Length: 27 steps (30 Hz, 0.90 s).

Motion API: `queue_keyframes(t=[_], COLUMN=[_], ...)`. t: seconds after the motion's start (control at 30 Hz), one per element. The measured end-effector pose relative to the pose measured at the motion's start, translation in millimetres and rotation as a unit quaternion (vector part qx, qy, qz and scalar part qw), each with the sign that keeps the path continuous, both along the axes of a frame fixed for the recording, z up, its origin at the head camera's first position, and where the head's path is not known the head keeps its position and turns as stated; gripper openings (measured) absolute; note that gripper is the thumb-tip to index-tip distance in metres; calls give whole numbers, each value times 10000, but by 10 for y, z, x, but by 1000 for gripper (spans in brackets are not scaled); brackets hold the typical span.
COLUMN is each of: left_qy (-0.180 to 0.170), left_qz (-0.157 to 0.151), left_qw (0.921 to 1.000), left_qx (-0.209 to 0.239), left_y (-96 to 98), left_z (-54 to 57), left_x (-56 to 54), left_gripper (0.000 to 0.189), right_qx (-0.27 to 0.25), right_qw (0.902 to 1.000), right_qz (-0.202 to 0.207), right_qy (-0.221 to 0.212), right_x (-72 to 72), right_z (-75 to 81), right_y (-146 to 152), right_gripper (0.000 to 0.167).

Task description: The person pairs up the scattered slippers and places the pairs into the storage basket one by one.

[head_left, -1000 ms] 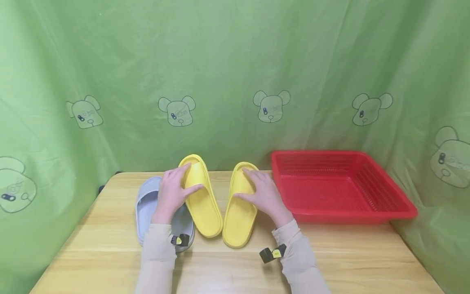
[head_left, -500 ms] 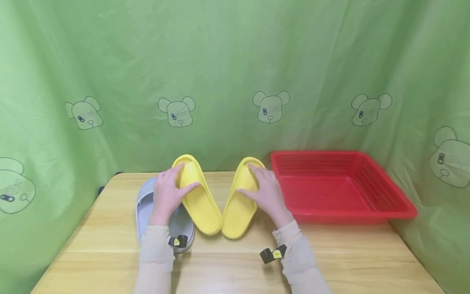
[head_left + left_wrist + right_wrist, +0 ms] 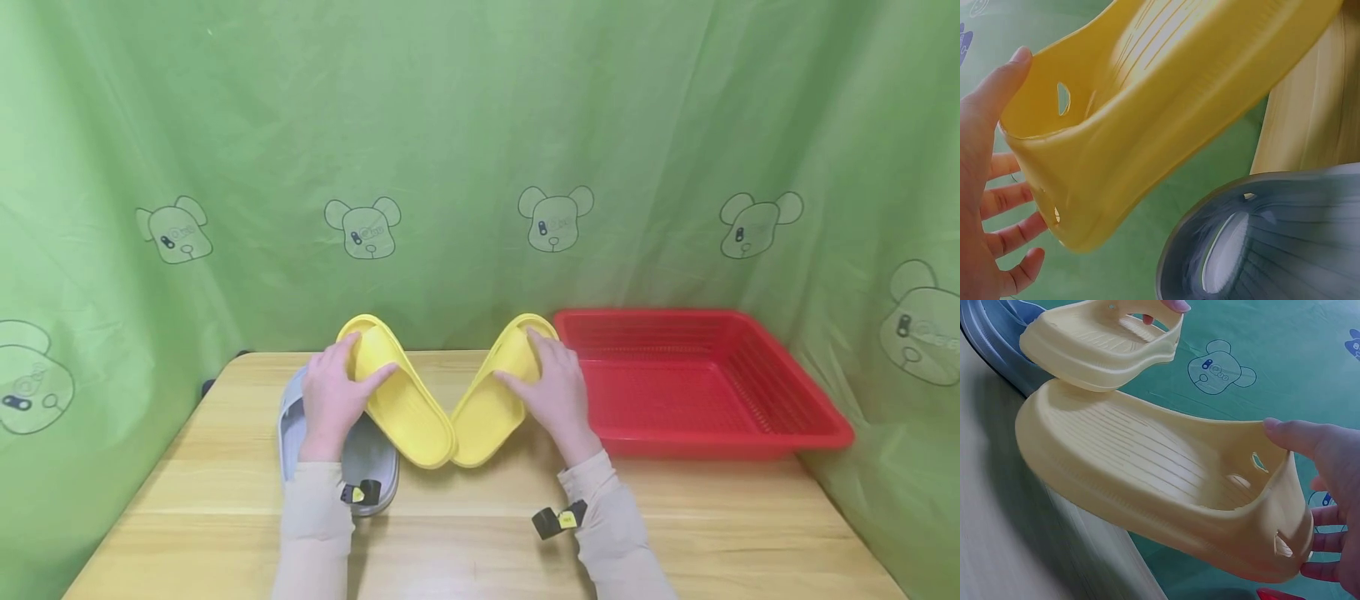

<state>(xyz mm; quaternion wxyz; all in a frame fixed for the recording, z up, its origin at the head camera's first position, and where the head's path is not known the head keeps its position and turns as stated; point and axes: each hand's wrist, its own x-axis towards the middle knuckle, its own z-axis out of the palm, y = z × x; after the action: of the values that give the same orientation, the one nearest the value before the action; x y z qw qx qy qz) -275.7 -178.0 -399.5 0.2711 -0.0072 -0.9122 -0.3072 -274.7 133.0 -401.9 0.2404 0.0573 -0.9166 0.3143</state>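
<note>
My left hand (image 3: 330, 400) grips a yellow slipper (image 3: 411, 421) by its strap, thumb at the strap's edge and fingers round the toe end. Its twin, another yellow slipper (image 3: 483, 412), is pinched the same way by my right hand (image 3: 557, 400). Together the pair makes a V, toes spread apart and heels meeting at the near end. In the right wrist view the left slipper's heel (image 3: 1066, 362) overlaps the top of the other one's heel. Below my left hand, grey-blue slippers (image 3: 292, 425) lie on the table, partly hidden by that hand and its sleeve.
A red plastic basket (image 3: 810, 417) stands at the right of the wooden table (image 3: 480, 550), close beside my right hand. Green curtain (image 3: 465, 108) with printed bear heads hangs behind the table and along both sides.
The toes of the yellow slippers have swung apart, left one leftward and right one rightward, along with my hands. Their heels have come together and overlap. Basket and grey-blue slippers stay put.
</note>
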Motion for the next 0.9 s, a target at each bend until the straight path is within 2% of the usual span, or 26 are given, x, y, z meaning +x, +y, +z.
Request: queue_keyframes(t=[0.33, 0.57, 0.9], left_qy=[251, 268, 449], left_qz=[382, 621, 971], left_qw=[9980, 9939, 9886], left_qx=[435, 868, 1057], left_y=[-51, -130, -220], left_z=[20, 42, 47], left_x=[16, 44, 75], left_gripper=[82, 79, 79], right_qx=[-248, -608, -969], right_qw=[9990, 9960, 9893], right_qz=[-303, -599, -906], right_qy=[201, 278, 614], right_x=[1, -6, -2], right_z=[22, 36, 43], right_y=[21, 49, 83], right_gripper=[82, 83, 81])
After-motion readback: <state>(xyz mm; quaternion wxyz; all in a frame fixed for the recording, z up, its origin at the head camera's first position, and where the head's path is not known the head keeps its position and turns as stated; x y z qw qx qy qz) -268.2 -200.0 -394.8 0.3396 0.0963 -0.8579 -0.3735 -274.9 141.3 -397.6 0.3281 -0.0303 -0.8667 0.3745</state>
